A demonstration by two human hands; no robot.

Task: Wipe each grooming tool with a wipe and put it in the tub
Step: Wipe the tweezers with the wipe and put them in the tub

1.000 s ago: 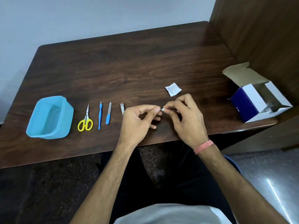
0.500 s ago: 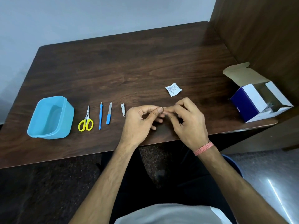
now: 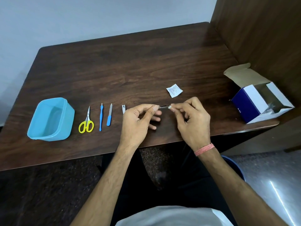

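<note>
Hands have drawn apart: left hand (image 3: 138, 121) pinches tool (image 3: 163, 107), right hand (image 3: 193, 121) pinches wipe (image 3: 170, 107).

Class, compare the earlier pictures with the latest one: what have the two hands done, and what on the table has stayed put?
The right hand, pinching a small white wipe, has drawn rightward away from the left hand, baring a slim metal tool that the left fingers hold. The blue tub, scissors, two blue-handled tools, nail clipper, wrapper and box stayed put.
</note>
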